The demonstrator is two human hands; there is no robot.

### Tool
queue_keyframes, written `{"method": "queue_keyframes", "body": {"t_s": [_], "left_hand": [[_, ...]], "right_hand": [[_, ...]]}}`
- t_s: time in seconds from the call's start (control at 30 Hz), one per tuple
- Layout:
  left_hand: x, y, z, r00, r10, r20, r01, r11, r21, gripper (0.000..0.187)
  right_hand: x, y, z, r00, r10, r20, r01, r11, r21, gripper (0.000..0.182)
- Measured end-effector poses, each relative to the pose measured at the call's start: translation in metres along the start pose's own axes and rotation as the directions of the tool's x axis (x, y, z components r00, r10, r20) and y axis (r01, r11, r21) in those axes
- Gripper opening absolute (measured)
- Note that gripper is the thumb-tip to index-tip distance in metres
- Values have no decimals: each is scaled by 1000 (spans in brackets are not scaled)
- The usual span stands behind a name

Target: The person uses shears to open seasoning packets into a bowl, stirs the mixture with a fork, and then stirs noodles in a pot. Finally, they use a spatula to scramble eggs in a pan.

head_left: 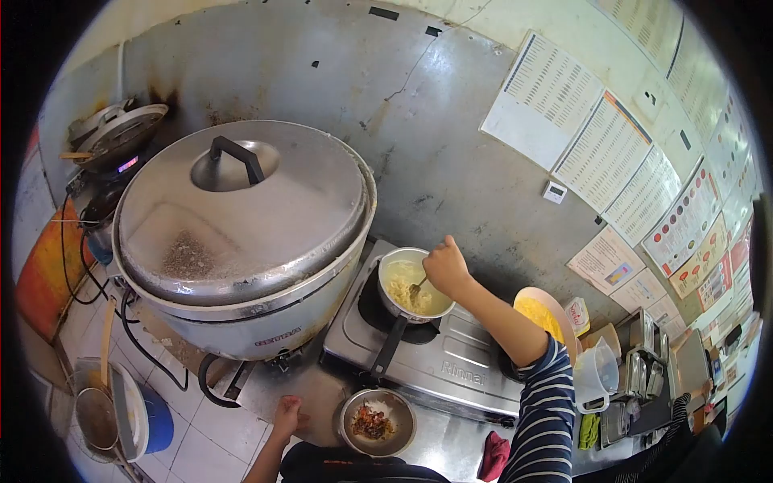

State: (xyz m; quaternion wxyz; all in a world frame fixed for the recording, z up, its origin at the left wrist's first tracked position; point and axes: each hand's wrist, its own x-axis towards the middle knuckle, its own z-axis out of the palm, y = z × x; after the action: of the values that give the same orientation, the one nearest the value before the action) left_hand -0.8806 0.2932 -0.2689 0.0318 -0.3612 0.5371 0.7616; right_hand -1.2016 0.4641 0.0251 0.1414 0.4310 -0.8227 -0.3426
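My right hand [447,268] is closed around the handle of a fork [415,289], whose tip is in the noodles. Pale noodles [400,291] lie in cloudy liquid inside a light-coloured saucepan [382,282] on the stove. The pan's black handle [390,348] points toward me, untouched. Low at the counter's front edge, my left hand [288,416] holds nothing, its fingers loosely apart. To its right stands a metal bowl [408,427] with dark red and brown seasoning and something white in it.
A big lidded rice cooker [241,233] stands left of the gas stove [459,366]. On the right are a bowl of yellow food [538,314], a clear plastic jug [596,375] and a red cloth [493,456]. A blue bucket [159,419] sits at lower left.
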Motion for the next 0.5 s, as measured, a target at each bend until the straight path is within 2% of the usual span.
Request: {"method": "queue_keyframes", "body": {"t_s": [0.1,0.17,0.23,0.3,0.4,0.47,0.5], "left_hand": [[-2,3,-2,1000,5,0,-5,1000,-1,23],[10,-12,-9,999,37,-5,-37,999,9,23],[13,-17,-11,998,67,-8,-67,998,22,23],[2,-2,-5,1000,14,-9,-14,1000,10,24],[4,-2,-3,1000,1,-3,-1,1000,14,23],[-2,1,1,1000,6,-8,-6,1000,8,23],[-3,3,2,1000,16,-12,-16,1000,-3,23]], "right_hand": [[4,0,6,998,47,-45,-49,998,-44,15],[7,8,8,980,145,-138,-164,977,-137,15],[8,19,1,970,185,-157,-201,975,-92,16],[5,23,-7,958,228,-175,-240,970,-47,16],[0,16,-8,973,178,-144,-189,979,-69,16],[-7,8,-3,998,19,-58,-20,1000,-19,16],[-11,7,-1,998,19,-59,-21,1000,-21,16]]}}
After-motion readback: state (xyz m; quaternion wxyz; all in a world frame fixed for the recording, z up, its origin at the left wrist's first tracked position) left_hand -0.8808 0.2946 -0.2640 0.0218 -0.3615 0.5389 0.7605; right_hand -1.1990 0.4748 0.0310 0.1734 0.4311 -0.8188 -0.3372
